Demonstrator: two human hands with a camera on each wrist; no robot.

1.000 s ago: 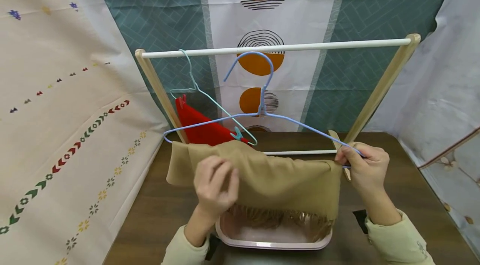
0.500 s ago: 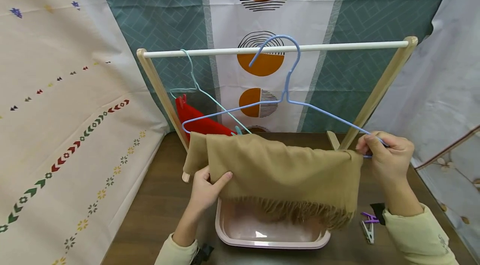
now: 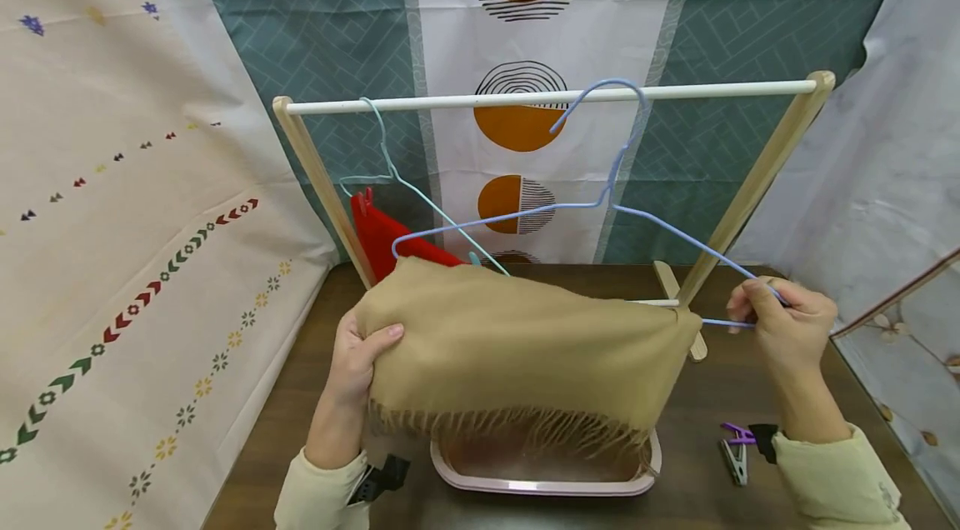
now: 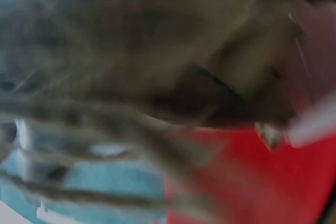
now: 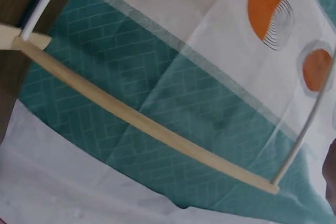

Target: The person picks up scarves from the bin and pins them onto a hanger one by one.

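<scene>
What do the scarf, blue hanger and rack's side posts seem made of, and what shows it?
Scarf: soft cloth, matte, perhaps wool; it drapes and ends in fringe.
Blue hanger: probably plastic-coated wire, smooth; it is thin and evenly coloured.
Side posts: likely wood, seemingly unpainted; they are pale tan.

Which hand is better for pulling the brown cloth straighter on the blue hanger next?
Probably the left hand: it grips the left side of the brown cloth. The right hand is busy holding the right end of the blue hanger.
</scene>
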